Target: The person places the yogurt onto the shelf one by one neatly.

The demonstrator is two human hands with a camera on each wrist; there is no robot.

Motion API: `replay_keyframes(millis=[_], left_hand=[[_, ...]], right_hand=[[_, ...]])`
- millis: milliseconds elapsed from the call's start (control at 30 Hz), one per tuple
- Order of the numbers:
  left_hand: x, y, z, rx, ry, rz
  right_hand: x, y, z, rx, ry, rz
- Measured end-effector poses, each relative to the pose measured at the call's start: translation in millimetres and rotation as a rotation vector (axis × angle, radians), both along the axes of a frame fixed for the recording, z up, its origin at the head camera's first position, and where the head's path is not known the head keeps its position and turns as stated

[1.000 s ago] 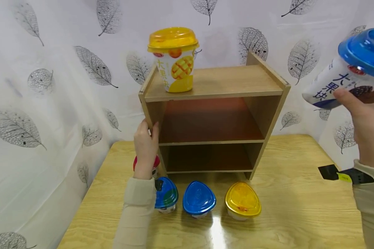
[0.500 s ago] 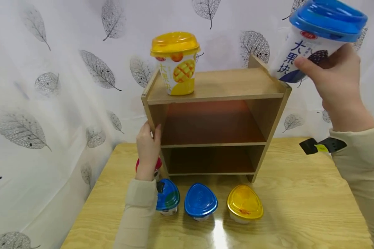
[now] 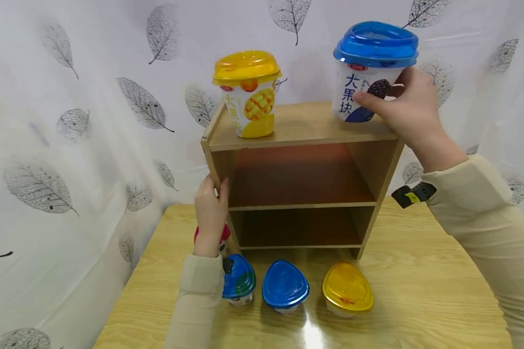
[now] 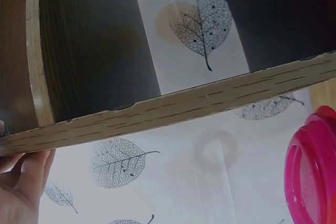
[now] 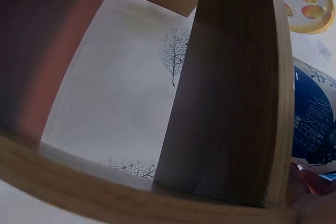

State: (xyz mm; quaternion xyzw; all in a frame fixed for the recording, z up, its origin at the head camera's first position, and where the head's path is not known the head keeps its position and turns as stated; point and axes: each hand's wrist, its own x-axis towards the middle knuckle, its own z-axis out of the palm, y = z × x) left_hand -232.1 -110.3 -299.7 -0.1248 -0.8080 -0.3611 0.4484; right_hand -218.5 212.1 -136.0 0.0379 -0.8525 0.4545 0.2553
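While our left hand (image 3: pixel 210 209) grips the shelf (image 3: pixel 301 140) by its left side panel, our right hand (image 3: pixel 408 114), fingers curled round the blue cup (image 3: pixel 371 72), has brought it from high at 1 o'clock down onto the top board, right end. It stands upright now, well apart from the yellow cup (image 3: pixel 248 94) at 11. We judge it seated but not released. Four more cups (image 3: pixel 285 290) wait on the table (image 3: pixel 419 291) at 6.
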Motion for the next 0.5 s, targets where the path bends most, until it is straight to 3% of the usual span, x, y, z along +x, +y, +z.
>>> replay_keyframes(millis=[200, 500], left_hand=[[-0.1, -0.8, -0.5, 0.007, -0.015, -0.003], [-1.1, -0.4, -2.4, 0.009, 0.01, -0.009]], right_hand=[[-3.7, -4.7, -2.7, 0.086, -0.019, -0.034], [-5.5, -5.2, -1.0, 0.12, -0.06, -0.041]])
